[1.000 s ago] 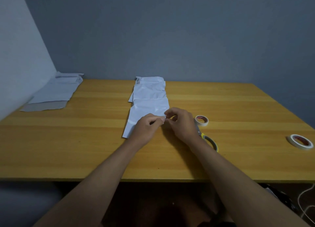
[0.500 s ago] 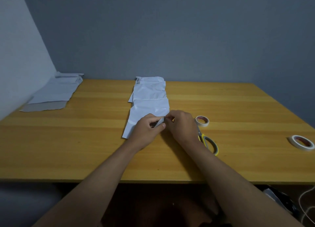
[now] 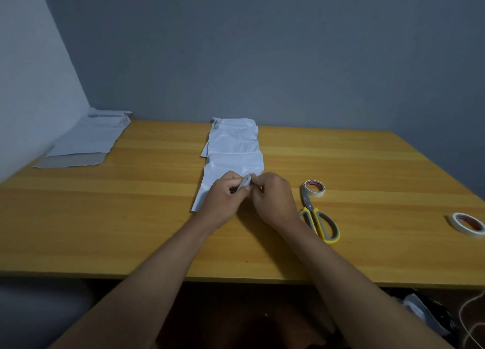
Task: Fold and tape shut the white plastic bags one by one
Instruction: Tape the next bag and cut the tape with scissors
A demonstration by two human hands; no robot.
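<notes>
Nearest on the wooden table [image 3: 131,230], the left hand [image 3: 223,199] and right hand [image 3: 273,199] meet, each grip pinched on the near corner of the white plastic bag [image 3: 233,152], which lies folded lengthwise toward the wall. Just right lie yellow-handled scissors [image 3: 319,220] and a tape roll [image 3: 314,188]; a second tape roll [image 3: 467,224] sits well apart. More bags [image 3: 86,141] are stacked far left.

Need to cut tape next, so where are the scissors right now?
In the head view the scissors lie on the table just right of the right hand, blades pointing toward the nearer tape roll.
</notes>
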